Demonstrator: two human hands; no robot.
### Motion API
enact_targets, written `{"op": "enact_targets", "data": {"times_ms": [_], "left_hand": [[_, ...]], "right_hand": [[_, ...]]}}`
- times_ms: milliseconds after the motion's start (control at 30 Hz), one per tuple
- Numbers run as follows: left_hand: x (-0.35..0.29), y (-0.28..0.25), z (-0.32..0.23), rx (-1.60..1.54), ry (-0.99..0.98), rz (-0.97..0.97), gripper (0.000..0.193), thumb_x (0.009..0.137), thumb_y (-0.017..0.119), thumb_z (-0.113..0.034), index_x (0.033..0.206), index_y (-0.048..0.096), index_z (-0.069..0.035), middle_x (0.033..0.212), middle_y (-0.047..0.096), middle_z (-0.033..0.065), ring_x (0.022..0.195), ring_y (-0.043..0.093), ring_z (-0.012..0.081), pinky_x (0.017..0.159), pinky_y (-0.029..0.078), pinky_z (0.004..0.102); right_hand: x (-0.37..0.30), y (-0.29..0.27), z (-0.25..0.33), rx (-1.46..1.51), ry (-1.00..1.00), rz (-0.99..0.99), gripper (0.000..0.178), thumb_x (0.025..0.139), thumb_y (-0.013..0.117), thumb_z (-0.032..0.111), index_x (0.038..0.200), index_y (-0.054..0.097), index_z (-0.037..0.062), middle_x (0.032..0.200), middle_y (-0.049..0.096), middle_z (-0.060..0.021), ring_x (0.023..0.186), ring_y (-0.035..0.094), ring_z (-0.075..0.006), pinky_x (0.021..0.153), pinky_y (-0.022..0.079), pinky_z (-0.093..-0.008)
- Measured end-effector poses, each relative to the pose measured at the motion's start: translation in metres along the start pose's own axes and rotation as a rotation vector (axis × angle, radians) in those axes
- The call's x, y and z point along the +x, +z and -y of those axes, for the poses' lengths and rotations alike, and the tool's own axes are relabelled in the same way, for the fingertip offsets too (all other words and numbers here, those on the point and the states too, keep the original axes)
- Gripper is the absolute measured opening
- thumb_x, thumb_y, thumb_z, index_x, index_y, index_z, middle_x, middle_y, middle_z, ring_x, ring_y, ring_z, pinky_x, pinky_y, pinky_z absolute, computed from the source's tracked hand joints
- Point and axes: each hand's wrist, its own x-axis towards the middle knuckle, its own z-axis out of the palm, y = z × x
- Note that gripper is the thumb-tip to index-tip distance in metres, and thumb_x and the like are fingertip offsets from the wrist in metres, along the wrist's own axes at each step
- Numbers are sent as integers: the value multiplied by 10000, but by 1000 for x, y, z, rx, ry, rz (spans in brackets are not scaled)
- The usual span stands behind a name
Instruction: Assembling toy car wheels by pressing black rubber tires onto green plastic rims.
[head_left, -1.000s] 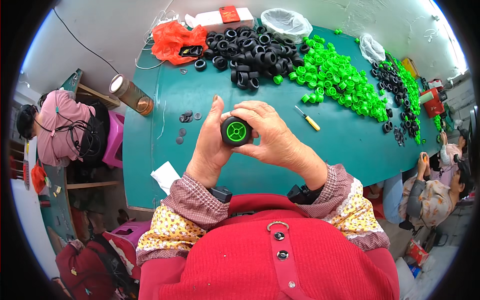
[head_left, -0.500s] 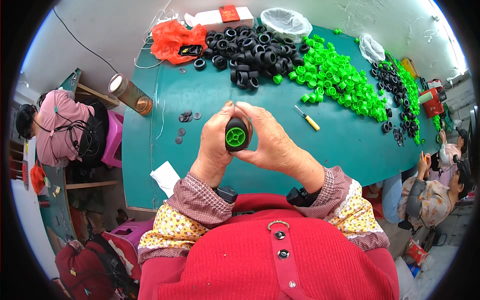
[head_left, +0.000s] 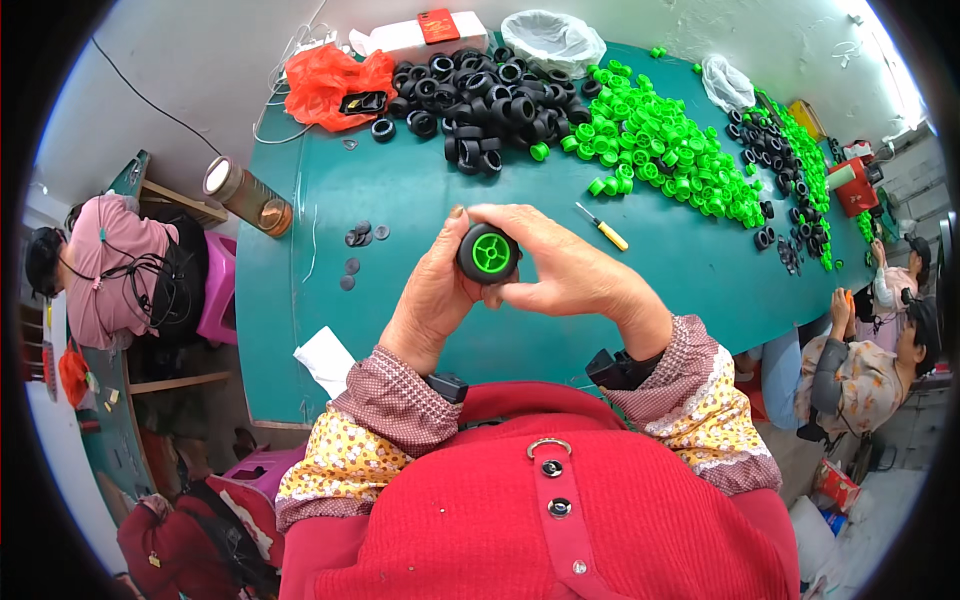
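Observation:
Between my hands, above the near part of the table, is a small toy wheel (head_left: pixel 490 253) with a black tyre around a green spoked hub. The hub's face is turned up toward me. My left hand (head_left: pixel 438 275) wraps the wheel's left side, its thumb along the upper left edge. My right hand (head_left: pixel 570 265) curves around the other side, with fingers at the top and thumb at the lower rim. The wheel's underside is hidden. Beyond my hands lie a heap of black tyres (head_left: pixel 500 105) and a heap of green hubs (head_left: pixel 665 145).
A screwdriver with a yellow handle (head_left: pixel 612 236) lies right of my hands on the green table (head_left: pixel 400 210). Several dark discs (head_left: pixel 352 267) and a brown bottle (head_left: pixel 247 196) are at left, near a white paper (head_left: pixel 325 360). Co-workers sit left (head_left: pixel 125 265) and right (head_left: pixel 865 375).
The wheel has turned so its green hub faces up more fully, and it has shifted slightly right. My right hand has opened a little wider around it. The view has shifted slightly.

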Motion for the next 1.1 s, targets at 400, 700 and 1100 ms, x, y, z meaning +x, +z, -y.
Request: {"op": "enact_targets", "data": {"times_ms": [400,700,1100], "left_hand": [[5,25,-8,10,77,-383,313,901,435,-287,1042,524,-21,960,572,90,818,584,151,691,500,266],[9,28,-5,-101,240,-466,300,881,432,-312,864,529,-29,733,583,85,583,595,165,531,511,252],[8,18,-4,163,253,-430,306,906,421,-318,962,502,-29,859,571,88,703,597,155,582,512,269]], "right_hand": [[8,20,17,-105,-37,-174,558,581,732,167,1052,469,24,1045,516,-161,1000,494,-332,886,372,-411],[6,24,6,-115,-88,-242,670,547,762,179,1113,450,4,1072,502,-166,1029,478,-341,892,372,-407],[2,22,1,-91,-69,-244,663,582,717,119,1171,432,14,1137,475,-173,1063,459,-345,924,359,-398]]}}
